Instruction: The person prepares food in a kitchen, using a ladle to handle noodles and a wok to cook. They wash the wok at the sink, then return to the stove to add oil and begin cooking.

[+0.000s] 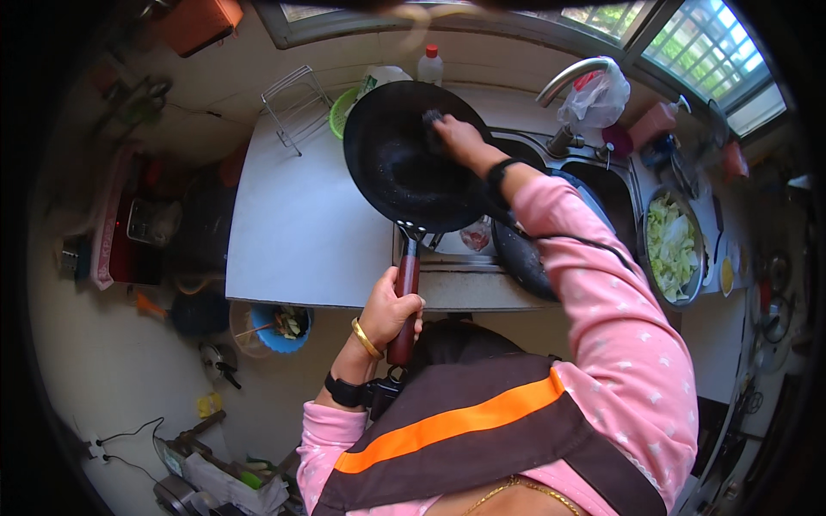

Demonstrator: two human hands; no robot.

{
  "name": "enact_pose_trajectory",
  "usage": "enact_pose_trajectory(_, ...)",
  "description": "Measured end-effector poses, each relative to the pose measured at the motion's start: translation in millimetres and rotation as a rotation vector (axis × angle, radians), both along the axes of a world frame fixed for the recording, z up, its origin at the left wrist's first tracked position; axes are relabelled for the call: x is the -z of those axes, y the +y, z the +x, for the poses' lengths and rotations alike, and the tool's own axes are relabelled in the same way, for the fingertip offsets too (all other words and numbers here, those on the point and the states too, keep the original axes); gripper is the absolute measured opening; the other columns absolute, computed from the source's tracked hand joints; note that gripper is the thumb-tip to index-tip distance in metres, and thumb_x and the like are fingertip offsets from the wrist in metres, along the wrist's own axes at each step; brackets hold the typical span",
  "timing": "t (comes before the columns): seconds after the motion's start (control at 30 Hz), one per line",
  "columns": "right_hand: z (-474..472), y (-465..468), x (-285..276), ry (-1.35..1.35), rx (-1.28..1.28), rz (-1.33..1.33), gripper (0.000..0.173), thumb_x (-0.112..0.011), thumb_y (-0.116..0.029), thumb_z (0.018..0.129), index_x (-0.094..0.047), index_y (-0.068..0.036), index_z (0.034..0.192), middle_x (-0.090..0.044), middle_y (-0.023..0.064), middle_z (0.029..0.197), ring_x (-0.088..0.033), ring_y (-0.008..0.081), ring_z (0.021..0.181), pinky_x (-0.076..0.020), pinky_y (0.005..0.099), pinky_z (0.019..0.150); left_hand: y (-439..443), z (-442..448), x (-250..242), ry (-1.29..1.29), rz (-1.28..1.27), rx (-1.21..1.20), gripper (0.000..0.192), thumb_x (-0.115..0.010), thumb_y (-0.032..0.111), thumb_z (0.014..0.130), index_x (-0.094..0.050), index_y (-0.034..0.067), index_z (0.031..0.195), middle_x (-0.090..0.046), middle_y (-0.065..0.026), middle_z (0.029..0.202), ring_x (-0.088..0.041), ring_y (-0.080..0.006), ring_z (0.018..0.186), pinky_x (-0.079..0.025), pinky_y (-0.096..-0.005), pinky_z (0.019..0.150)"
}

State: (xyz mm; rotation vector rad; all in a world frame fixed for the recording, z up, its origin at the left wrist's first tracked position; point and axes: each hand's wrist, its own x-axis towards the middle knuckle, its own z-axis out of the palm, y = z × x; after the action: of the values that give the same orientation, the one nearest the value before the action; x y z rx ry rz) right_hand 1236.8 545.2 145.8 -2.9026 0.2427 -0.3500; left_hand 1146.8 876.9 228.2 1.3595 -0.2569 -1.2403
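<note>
A black wok is tilted up over the counter and the left part of the sink, its inside facing me. My left hand grips its dark red wooden handle. Inside the wok, my right hand presses a dark scouring pad against the upper right of the inner surface. The pad is small and partly covered by my fingers, so its material is hard to tell. Part of the sink lies hidden under the wok and my right arm.
A curved faucet with a plastic bag rises behind the sink. Right of it stands a metal bowl of cut cabbage. A wire rack and a green basket are at the back left. A blue-lined bin sits below the counter edge.
</note>
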Motion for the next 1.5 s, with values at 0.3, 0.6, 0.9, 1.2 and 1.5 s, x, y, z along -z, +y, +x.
enact_pose_trajectory(0.3, -25.5, 54.1, -28.1, 0.621, -0.118, -0.017, 0.035, -0.068, -0.022, 0.075, -0.054, -0.007, 0.103, -0.056, 0.0179, 0.103, -0.057, 0.0324, 0.097, -0.0483, 0.0399, 0.081, 15.5, 4.4, 8.3, -0.047, 0.033, -0.049, 0.036, -0.053, -0.001, 0.073, -0.034, 0.001, 0.104, -0.051, -0.0079, 0.063, -0.054, -0.0170, 0.043, -0.046, -0.0298, 0.039)
enact_pose_trajectory(0.6, -22.6, 59.9, -39.7, 0.589, -0.279, 0.175, 0.036, -0.063, -0.023, 0.079, -0.054, 0.001, 0.106, -0.057, 0.0209, 0.107, -0.056, 0.0325, 0.100, -0.0467, 0.0412, 0.083, 9.6, 8.9, 8.8, -0.048, 0.006, -0.021, 0.039, -0.055, -0.002, 0.072, -0.034, 0.000, 0.105, -0.052, -0.0084, 0.065, -0.054, -0.0170, 0.043, -0.046, -0.0288, 0.039)
enact_pose_trajectory(0.9, -43.2, 20.9, 11.9, 0.155, -0.305, 0.530, 0.038, -0.060, -0.018, 0.082, -0.053, -0.002, 0.117, -0.059, 0.0178, 0.106, -0.058, 0.0306, 0.095, -0.0463, 0.0371, 0.086, -15.1, 22.1, 23.9, 0.050, -0.008, -0.028, 0.038, -0.052, 0.000, 0.075, -0.034, 0.003, 0.109, -0.051, -0.0078, 0.066, -0.053, -0.0161, 0.045, -0.046, -0.0293, 0.040)
enact_pose_trajectory(1.2, -216.2, -218.1, 17.2, 0.265, 0.597, -0.150, 0.032, -0.047, -0.010, 0.082, -0.058, -0.008, 0.111, -0.060, 0.0117, 0.109, -0.055, 0.0319, 0.105, -0.0481, 0.0435, 0.081, -34.4, 18.4, 11.4, 0.174, -0.070, 0.017, 0.037, -0.050, 0.000, 0.076, -0.034, 0.002, 0.109, -0.050, -0.0097, 0.065, -0.051, -0.0159, 0.044, -0.045, -0.0280, 0.038)
enact_pose_trajectory(1.5, -185.0, -326.3, 79.0, 0.147, 0.532, -0.384, 0.035, -0.050, -0.011, 0.081, -0.055, -0.006, 0.116, -0.055, 0.0164, 0.118, -0.051, 0.0341, 0.110, -0.0425, 0.0431, 0.090, -70.7, 15.5, -10.3, 0.271, -0.054, 0.061, 0.044, -0.052, 0.000, 0.074, -0.033, 0.000, 0.114, -0.050, -0.0098, 0.065, -0.050, -0.0153, 0.043, -0.045, -0.0272, 0.038)
